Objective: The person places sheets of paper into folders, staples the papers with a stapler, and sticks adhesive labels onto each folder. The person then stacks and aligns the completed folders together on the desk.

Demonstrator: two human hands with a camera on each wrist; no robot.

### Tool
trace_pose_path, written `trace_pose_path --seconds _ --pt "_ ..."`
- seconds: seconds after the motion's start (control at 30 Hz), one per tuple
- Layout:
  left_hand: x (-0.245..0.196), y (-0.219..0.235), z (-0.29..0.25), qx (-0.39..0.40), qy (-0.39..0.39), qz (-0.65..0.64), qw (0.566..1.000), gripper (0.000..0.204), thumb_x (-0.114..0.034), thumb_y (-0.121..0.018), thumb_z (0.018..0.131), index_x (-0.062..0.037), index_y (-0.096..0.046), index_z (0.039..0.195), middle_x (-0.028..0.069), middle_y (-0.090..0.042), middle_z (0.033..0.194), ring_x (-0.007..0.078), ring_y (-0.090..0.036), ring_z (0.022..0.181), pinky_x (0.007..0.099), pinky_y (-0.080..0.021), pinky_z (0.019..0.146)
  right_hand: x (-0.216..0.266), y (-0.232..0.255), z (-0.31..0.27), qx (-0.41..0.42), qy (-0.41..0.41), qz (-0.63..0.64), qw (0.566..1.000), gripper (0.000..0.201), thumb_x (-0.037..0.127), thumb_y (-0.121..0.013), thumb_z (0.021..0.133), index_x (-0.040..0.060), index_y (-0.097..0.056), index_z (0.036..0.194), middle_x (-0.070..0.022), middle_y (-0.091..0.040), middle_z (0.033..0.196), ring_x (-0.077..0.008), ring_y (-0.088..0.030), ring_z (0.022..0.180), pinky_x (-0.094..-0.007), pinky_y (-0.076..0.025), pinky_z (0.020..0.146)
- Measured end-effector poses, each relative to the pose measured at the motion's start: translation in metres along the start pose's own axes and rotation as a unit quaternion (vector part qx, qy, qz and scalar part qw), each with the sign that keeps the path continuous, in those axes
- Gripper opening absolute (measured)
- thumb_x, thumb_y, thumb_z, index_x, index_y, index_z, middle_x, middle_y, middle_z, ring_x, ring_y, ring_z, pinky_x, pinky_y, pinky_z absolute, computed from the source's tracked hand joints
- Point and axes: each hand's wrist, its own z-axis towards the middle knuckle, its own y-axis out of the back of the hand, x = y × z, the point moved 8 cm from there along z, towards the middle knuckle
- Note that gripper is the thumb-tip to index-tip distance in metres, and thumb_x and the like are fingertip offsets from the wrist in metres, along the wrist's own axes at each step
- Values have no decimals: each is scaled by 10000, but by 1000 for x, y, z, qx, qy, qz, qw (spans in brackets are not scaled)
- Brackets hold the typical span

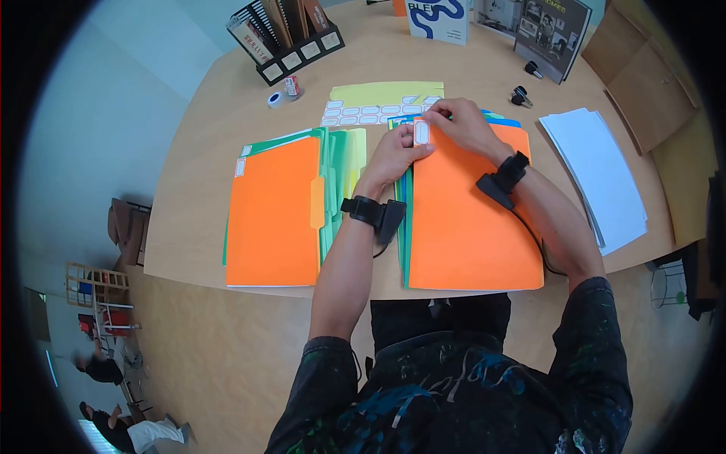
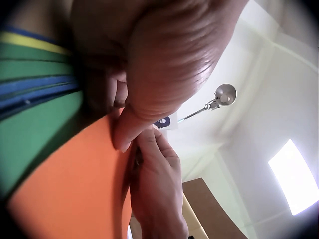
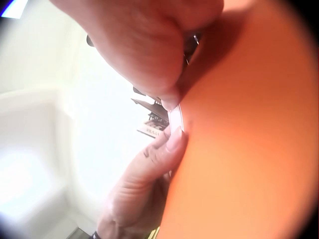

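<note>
An orange file folder (image 1: 476,219) tops the right-hand stack of coloured folders. At its upper left corner sits a white label with a red border (image 1: 421,132). My left hand (image 1: 393,157) grips the folder's left edge, thumb on the orange face just below the label, other fingers curled behind. My right hand (image 1: 466,127) reaches in from the upper right, its thumb and fingertips pinching at the label's top end. Between both hands' fingertips the label (image 3: 176,119) shows as a narrow strip in the right wrist view. My right hand's palm side is hidden in the head view.
Another stack with an orange folder (image 1: 274,212) on top lies to the left, labelled at its corner. Behind are a label sheet (image 1: 359,115), a tape roll (image 1: 275,100) and a black file rack (image 1: 302,57). White paper (image 1: 597,170) and keys (image 1: 520,97) lie right.
</note>
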Motion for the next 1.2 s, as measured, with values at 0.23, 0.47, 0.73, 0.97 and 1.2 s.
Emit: trace_pose_path --seconds 0.23,0.47,0.73,0.97,1.2 --pt "-5 1 -4 -49 -16 -91 995 396 -119 -670 971 5 -524 1317 129 -714 1157 177 -681 1057 320 -535 923 -31 85 -54 -175 12 -95 980 376 314 -663 946 -2 -700 1147 -168 -729 1044 -264 -704 947 -349 -541 857" --pt "-11 3 -8 -87 -2 -92 992 439 -161 -666 977 26 -509 1342 153 -711 1161 187 -693 1031 322 -540 906 -84 89 -87 -84 -148 266 949 700 269 -767 914 1 -418 1459 -121 -693 1149 -186 -631 1119 -329 -472 997" --pt "-12 1 -10 -63 8 -67 996 546 -44 -694 912 49 -454 1393 163 -698 1193 209 -685 1079 324 -536 959 -102 82 -85 -109 -175 267 941 711 270 -785 904 7 -423 1458 -92 -692 1109 -158 -633 1070 -328 -492 955" --pt "-101 -6 -55 -77 -70 -19 994 531 -22 -651 944 14 -431 1426 149 -668 1249 208 -677 1104 326 -537 956 -97 84 -88 -99 -219 370 897 566 438 -635 1003 19 -538 1371 -48 -669 1069 -122 -627 975 -297 -505 887" --pt "-168 112 -131 -220 -146 -59 963 547 -80 -686 955 -37 -455 1449 141 -675 1223 178 -676 1078 296 -541 911 -112 70 -82 -75 -200 344 914 314 326 -558 1064 40 -635 1168 2 -646 964 -56 -604 843 -218 -523 799"
